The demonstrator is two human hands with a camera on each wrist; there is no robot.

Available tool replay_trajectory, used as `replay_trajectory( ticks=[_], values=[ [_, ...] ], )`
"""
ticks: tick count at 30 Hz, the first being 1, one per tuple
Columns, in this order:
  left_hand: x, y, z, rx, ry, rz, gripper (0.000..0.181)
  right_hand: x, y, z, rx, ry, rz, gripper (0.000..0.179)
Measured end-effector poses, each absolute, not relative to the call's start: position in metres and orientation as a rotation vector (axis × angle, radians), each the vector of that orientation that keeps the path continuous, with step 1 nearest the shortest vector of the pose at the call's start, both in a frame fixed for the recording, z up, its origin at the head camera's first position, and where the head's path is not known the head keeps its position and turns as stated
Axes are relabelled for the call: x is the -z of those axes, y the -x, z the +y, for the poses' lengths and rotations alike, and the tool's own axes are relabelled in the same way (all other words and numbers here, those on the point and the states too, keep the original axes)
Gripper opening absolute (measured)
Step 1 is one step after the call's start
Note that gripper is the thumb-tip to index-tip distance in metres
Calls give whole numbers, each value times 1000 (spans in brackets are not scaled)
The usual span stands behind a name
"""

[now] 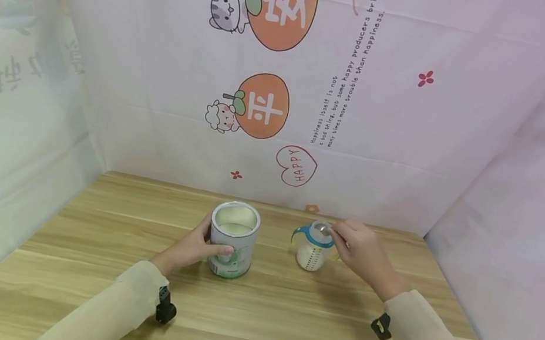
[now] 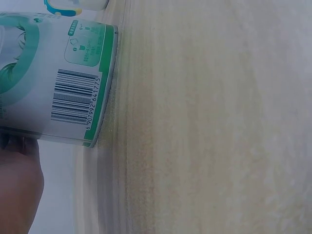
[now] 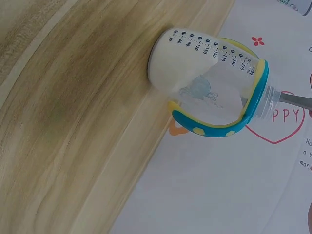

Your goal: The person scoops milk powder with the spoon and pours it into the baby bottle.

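On the left, my left hand (image 1: 189,251) grips the side of an open can (image 1: 244,255), thumb across its front. Pale powder (image 1: 235,229) shows inside the can, and a barcode (image 2: 75,97) is printed on its wall. To the right stands a clear baby bottle (image 1: 311,258) with blue and yellow handles (image 3: 204,126); its top is uncovered and whitish contents (image 3: 170,63) fill its lower part. My right hand (image 1: 365,255) pinches the handle of a metal spoon (image 3: 295,100), whose bowl end is within the bottle's mouth.
The can and bottle stand toward the back of a wood-grain table (image 1: 247,326), a short gap between them. A white printed cloth (image 1: 385,170) hangs behind, and more cloth closes in both sides. Each wrist carries a black camera mount (image 1: 166,306).
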State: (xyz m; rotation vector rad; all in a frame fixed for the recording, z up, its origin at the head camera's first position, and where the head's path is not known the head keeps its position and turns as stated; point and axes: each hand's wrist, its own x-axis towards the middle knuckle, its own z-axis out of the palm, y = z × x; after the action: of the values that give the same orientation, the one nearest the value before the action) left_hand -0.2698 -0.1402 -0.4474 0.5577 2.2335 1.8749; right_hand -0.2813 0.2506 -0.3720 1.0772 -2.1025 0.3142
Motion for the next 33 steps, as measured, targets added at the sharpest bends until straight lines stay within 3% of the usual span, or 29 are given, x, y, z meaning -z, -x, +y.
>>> replay_trajectory(
  ticks=[1, 6, 8, 29, 33],
  values=[
    [447, 269, -140, -1874, -553, 2235, 102, 372, 281, 250, -301, -1082, -2099, 6],
    [448, 269, -140, -1879, -550, 2233, 102, 370, 279, 248, -239, -1114, -2052, 43],
    [448, 270, -140, -1884, -553, 2231, 102, 370, 279, 247, -225, -1128, -2027, 50],
    [446, 273, -141, -1866, -540, 2244, 104, 366, 279, 253, -292, -1116, -2023, 46],
    [446, 276, -141, -1855, -564, 2260, 105, 367, 279, 256, -353, -1072, -2049, 29]
  ],
)
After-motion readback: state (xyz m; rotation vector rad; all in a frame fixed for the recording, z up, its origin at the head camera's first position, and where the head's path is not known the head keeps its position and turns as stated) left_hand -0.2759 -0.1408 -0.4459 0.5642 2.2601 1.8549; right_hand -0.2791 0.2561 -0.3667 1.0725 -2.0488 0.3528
